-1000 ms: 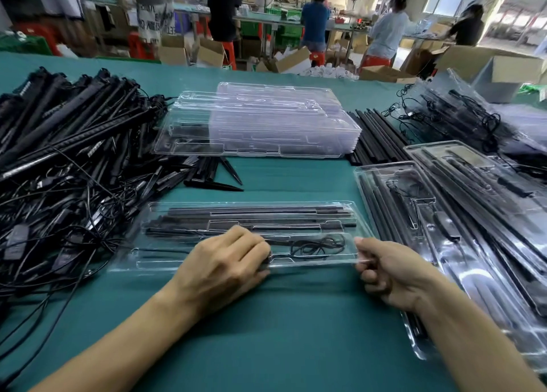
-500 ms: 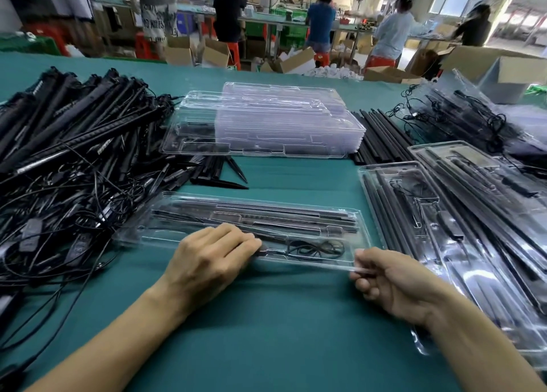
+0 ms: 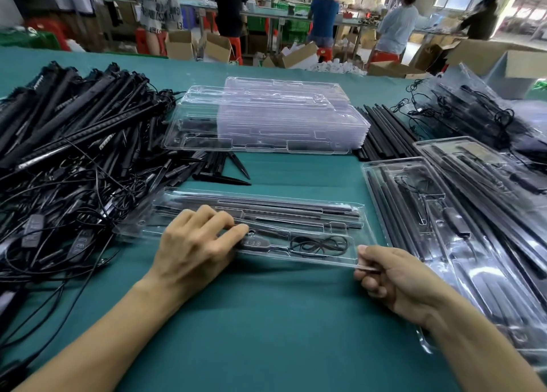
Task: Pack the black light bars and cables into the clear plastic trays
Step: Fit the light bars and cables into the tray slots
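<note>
Tray (image 3: 319,260) lies crosswise on the table (image 3: 281,317) right before the person, with bars (image 3: 284,206) in its far slots and cable (image 3: 319,245) coiled in the near pocket. Left hand (image 3: 192,249) rests on it, fingers (image 3: 219,222) slightly spread and pressing down, likely seating the parts. Right hand (image 3: 396,276) pinches the near right corner between thumb and curled fingers, probably to steady it.

Cable pile (image 3: 59,199) beyond left edge.
</note>
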